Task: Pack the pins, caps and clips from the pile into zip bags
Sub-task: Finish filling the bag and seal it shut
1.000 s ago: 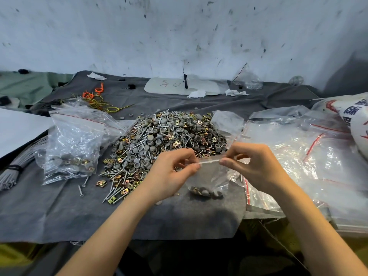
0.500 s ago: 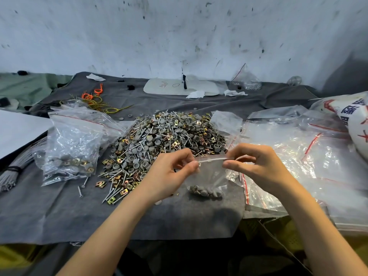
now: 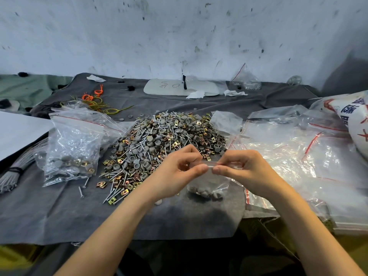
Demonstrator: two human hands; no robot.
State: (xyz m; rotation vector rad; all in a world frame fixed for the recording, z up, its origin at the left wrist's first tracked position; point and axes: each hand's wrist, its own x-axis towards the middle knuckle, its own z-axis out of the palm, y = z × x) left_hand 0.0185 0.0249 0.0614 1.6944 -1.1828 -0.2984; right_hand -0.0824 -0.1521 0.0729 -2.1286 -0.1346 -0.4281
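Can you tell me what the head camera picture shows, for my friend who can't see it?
Two bare hands, the left hand and the right hand, pinch the top of a small zip bag with grey caps inside. Behind it a big pile of pins, caps and clips lies on a grey cloth, with filled bags to the left.

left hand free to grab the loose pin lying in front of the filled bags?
Probably not yet: the left hand and right hand both pinch the small bag's top. The pin itself lies uncovered.

Left hand [image 3: 179, 172], right hand [image 3: 245, 170], thumbs pinched (fingertips nearly meeting)
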